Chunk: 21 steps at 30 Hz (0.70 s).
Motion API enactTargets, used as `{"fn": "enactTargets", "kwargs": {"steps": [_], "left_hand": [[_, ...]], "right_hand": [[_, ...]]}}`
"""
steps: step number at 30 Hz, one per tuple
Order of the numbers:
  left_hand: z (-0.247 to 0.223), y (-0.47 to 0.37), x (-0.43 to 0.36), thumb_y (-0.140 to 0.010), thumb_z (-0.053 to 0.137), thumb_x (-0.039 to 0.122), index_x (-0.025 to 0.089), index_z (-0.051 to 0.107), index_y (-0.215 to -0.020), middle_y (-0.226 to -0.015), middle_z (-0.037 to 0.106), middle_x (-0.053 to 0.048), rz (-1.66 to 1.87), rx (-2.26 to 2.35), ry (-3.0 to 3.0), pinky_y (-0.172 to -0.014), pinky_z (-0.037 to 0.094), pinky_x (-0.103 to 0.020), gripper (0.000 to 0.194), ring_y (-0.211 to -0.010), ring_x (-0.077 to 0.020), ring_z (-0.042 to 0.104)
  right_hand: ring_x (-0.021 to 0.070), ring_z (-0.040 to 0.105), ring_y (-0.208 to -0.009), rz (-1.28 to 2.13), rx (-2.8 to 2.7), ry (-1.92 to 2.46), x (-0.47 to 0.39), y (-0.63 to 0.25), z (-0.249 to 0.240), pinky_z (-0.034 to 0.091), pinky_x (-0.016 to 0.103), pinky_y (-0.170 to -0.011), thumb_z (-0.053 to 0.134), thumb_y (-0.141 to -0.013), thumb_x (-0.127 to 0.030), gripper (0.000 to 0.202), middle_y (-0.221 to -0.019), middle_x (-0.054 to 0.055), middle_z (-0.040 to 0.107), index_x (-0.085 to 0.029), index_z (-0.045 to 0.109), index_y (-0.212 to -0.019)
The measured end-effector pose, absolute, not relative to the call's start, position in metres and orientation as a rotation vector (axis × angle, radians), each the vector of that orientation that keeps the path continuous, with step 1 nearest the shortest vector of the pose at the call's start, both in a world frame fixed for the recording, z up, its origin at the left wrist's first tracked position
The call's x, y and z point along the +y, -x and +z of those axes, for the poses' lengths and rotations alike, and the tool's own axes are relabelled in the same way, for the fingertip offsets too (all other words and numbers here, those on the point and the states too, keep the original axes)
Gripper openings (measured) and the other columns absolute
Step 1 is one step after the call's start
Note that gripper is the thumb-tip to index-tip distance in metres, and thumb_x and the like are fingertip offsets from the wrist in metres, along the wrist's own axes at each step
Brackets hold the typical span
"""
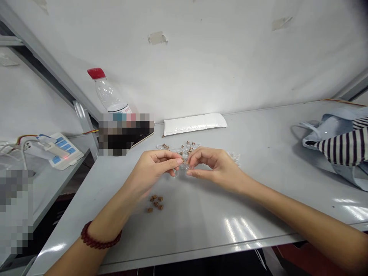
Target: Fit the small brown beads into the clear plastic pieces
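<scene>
My left hand (153, 168) is closed in a pinch, thumb against fingers, on a small brown piece (183, 161) that barely shows at the fingertips. Just to its right, my right hand (217, 168) has curled fingers, with a gap between thumb and fingertips. Behind and under both hands lies a loose spread of clear plastic bits (234, 156) mixed with small brown pieces (188, 143); the hands hide part of it. Nearer the front, below my left hand, sits a small group of bare brown pieces (156, 204).
A white padded envelope (195, 123) lies by the wall. At the left stand a red-capped bottle (106, 92) and a dark object (126, 138), partly blurred. A power strip (64, 151) with cables is farther left. On the right rests a bag with striped cloth (342, 147).
</scene>
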<state>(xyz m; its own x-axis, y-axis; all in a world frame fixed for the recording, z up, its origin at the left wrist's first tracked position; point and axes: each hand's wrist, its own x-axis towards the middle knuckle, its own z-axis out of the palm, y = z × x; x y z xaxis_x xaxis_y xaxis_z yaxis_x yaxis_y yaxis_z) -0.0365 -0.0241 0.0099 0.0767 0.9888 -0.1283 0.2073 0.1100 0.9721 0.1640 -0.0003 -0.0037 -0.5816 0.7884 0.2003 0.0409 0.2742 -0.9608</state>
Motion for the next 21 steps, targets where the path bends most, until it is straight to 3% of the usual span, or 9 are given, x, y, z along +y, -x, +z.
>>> {"fn": "enactTargets", "kwargs": {"steps": [7, 13, 21], "left_hand": [[0.013, 0.031, -0.028, -0.072, 0.072, 0.032, 0.018, 0.075, -0.082, -0.075, 0.071, -0.003, 1.016, 1.439, -1.487, -0.061, 0.053, -0.029, 0.017, -0.059, -0.0125, 0.059], [0.011, 0.024, -0.034, -0.077, 0.065, 0.025, 0.019, 0.074, -0.079, -0.087, 0.072, -0.005, 1.129, 1.441, -1.867, -0.067, 0.055, -0.028, 0.011, -0.081, -0.0178, 0.065], [0.010, 0.025, -0.032, -0.076, 0.064, 0.021, 0.018, 0.065, -0.098, -0.102, 0.067, -0.007, 0.973, 1.354, -1.919, -0.065, 0.057, -0.027, 0.022, -0.083, -0.0161, 0.063]], "right_hand": [[0.0148, 0.062, -0.086, 1.187, -1.873, 0.742, 0.001, -0.163, -0.011, 0.050, 0.034, -0.084, 0.069, -0.077, -0.024, 0.009, -0.090, 0.003, 0.064, -0.018, 0.062, -0.077], [0.0148, 0.062, -0.084, 1.146, -1.886, 0.723, 0.002, -0.163, -0.015, 0.051, 0.035, -0.084, 0.069, -0.077, -0.024, 0.009, -0.090, 0.003, 0.064, -0.019, 0.062, -0.081], [0.0164, 0.063, -0.086, 1.263, -1.830, 0.846, 0.002, -0.164, -0.009, 0.051, 0.037, -0.084, 0.071, -0.076, -0.032, 0.015, -0.090, 0.004, 0.065, -0.019, 0.063, -0.078]]}}
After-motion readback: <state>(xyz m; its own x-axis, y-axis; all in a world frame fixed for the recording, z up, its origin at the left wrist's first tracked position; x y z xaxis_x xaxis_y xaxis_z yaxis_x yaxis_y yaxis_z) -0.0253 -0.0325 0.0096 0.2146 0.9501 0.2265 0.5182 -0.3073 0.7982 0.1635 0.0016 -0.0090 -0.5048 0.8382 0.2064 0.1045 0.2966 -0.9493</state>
